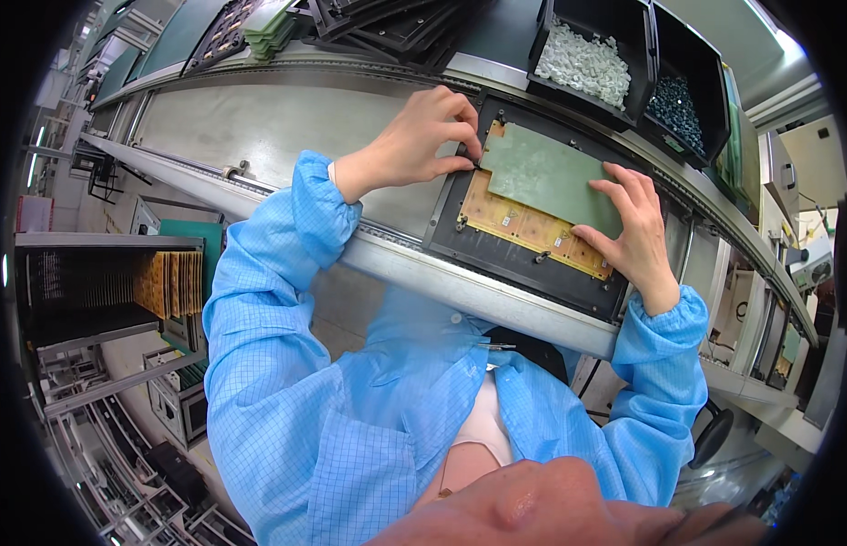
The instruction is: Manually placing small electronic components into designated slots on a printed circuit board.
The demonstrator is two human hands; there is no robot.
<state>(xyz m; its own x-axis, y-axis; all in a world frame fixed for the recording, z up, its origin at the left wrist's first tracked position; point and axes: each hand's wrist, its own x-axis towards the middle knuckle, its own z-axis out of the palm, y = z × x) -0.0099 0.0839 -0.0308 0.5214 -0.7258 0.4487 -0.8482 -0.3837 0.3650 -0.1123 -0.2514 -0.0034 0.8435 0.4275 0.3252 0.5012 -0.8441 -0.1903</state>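
A black fixture frame (496, 250) lies on the conveyor with a yellow-orange circuit board (510, 221) seated in it. Over the board's far part rests a flat green plate (542, 168), its near rows uncovered. My left hand (428, 136) is at the plate's left end, thumb and index finger pinched on a small dark clip (479, 166) at the board's edge; the fingertips partly hide it. My right hand (634, 218) spans the plate's right end, thumb at its near edge and fingertips at its far edge. More small clips (542, 257) stand around the board.
Behind the conveyor (259, 123) stand a black bin of white pieces (583, 64) and a bin of dark blue pieces (675, 109). Stacked black frames (378, 27) and green plates (270, 32) lie at the far left. A rack of orange boards (168, 282) stands left; the rail (478, 287) runs before me.
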